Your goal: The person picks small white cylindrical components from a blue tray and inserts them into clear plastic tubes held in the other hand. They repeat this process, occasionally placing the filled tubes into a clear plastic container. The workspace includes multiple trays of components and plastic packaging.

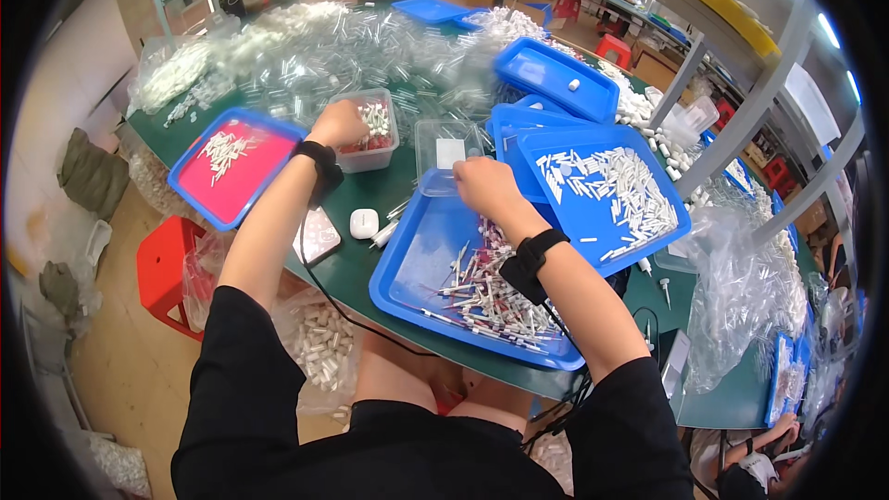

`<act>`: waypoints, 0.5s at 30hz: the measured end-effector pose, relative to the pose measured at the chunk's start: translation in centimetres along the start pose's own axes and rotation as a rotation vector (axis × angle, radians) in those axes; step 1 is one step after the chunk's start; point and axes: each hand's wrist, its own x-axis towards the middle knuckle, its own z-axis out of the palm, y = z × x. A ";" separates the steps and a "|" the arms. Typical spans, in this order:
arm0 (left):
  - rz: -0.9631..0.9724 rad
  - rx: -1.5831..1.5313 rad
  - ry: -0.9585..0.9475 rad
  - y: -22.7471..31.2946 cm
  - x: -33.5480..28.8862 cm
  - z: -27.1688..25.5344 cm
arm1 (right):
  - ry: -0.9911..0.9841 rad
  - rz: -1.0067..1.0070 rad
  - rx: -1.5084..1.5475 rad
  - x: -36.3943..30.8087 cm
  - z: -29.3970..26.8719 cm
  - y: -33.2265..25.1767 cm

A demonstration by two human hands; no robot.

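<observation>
My left hand (340, 123) is curled at the left rim of a clear plastic box (379, 159) with small white and red parts in it; its fingertips are hidden. My right hand (486, 187) is closed, fingers pinched together, beside a small clear container (433, 137) with a white square in it. What either hand pinches, if anything, I cannot make out. Below my right hand lies a large blue tray (407, 264) with a heap of thin white sticks with dark red parts (500, 306). Both wrists wear black bands.
To the left is a blue-rimmed tray (185, 187) with a red bottom and white pieces. A blue tray of white tubes (611, 194) stands right, a white earphone case (364, 223) near the front edge. Clear tubes (315, 69) cover the back; a metal post (741, 130) rises at right.
</observation>
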 end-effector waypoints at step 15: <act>-0.077 -0.085 -0.344 0.6 -1.7 -1.3 | 0.004 -0.139 0.320 -2.1 -1.8 1.3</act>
